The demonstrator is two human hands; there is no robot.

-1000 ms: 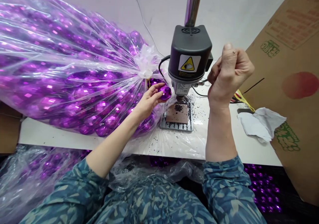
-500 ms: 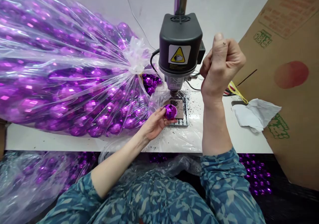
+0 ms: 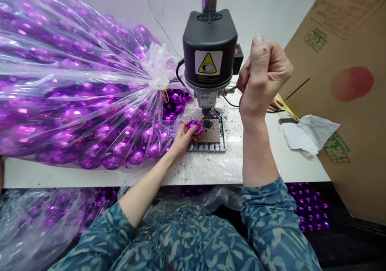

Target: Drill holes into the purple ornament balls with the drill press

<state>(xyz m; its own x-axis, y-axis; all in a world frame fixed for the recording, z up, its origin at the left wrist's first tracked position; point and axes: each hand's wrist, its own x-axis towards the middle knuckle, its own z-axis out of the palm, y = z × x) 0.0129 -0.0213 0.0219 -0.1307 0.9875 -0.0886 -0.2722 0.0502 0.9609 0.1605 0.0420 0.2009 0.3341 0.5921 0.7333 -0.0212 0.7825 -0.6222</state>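
My left hand (image 3: 181, 138) pinches a shiny purple faceted ball (image 3: 195, 128) between thumb and fingers. The ball is at the left side of a brown board (image 3: 214, 135) that lies on the slotted metal base (image 3: 223, 145) of a bench drill press (image 3: 210, 42). Above and right of the ball is the chuck (image 3: 207, 111); a gap separates them. My right hand (image 3: 263, 78) is raised beside the black motor housing, closed in a fist around the press's feed handle (image 3: 230, 90), whose outer end is hidden inside the fist. Dark shavings are scattered over the board and base.
A big tied clear bag (image 3: 158, 64) full of purple balls fills the left of the white table (image 3: 283, 170). Loose purple balls (image 3: 176, 102) lie by its neck. At right stand a cardboard box (image 3: 346, 114), crumpled white paper (image 3: 307, 136) and a yellow-handled tool (image 3: 286, 109).
My left hand has shifted slightly left and back with the ball, its thumb now across the front. The right fist stays at the handle. The whole view has shifted a little.
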